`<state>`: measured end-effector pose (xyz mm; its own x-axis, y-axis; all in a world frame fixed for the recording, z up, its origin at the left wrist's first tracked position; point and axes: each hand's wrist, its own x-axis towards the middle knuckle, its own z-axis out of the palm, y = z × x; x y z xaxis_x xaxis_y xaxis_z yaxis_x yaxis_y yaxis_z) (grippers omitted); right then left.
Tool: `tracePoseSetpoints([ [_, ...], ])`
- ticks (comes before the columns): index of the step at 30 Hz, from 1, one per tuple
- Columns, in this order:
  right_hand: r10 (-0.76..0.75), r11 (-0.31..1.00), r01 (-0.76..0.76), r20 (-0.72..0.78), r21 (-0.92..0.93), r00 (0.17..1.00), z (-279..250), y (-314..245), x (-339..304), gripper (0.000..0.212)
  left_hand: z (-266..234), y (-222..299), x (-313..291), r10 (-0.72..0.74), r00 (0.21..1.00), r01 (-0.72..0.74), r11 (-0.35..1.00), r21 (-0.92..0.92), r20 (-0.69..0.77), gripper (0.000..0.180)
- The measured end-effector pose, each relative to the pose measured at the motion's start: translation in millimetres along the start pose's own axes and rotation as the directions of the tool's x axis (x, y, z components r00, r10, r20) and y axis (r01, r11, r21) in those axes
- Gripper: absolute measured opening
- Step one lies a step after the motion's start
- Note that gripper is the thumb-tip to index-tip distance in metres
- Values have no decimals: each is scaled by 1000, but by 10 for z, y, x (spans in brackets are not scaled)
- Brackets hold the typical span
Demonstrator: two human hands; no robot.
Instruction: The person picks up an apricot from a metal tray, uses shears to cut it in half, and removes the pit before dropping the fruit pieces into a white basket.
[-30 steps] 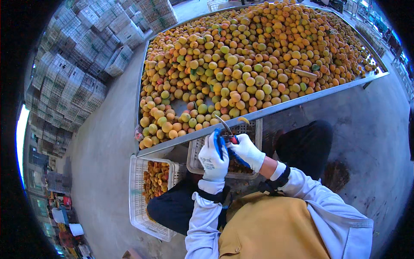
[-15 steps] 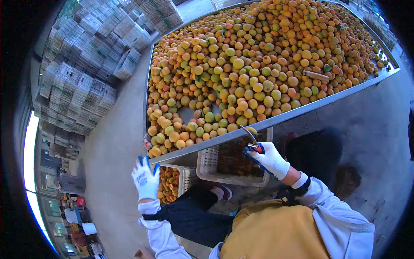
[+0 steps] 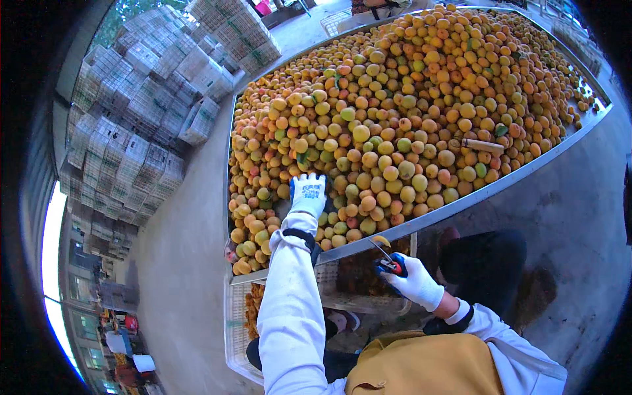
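Right hand (image 3: 416, 282) is gripping a curved-bladed cutter (image 3: 396, 268), tip projecting beyond the fingers, presumably for clearance; left hand (image 3: 308, 195) is overlying apricots (image 3: 361, 133), closure indiscernible.

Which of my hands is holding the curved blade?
Your right hand, near the table edge, holds the curved blade; your left hand reaches to the fruit.

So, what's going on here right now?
A person in white-and-blue gloves has the left hand over the orange and greenish fruit heaped on a metal-edged table; whether it grips one is hidden. The right hand holds a curved-bladed tool near the table's front edge. A pale crate at lower left, partly behind the left arm, contains orange-brown pieces.
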<state>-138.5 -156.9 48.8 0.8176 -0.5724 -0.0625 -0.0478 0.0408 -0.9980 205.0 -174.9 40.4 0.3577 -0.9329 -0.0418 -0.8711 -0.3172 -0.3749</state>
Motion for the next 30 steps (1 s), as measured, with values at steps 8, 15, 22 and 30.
tracePoseSetpoints([
  [8,-35,999,34,39,14,999,38,66,-30,23,-116,-98,-160,-194,975,113,855,-506,-109,46],
  [15,-96,995,96,-9,19,995,73,-39,-92,17,-873,273,-1354,-236,970,-68,-510,-858,64,45],
  [22,-287,941,289,36,-176,957,396,-206,-109,20,-960,610,-2116,-287,958,-257,-880,-399,16,36],
  [30,-238,937,267,147,-226,960,590,-458,-314,18,-1018,761,-2453,-356,933,-348,-864,-364,-46,45],
])
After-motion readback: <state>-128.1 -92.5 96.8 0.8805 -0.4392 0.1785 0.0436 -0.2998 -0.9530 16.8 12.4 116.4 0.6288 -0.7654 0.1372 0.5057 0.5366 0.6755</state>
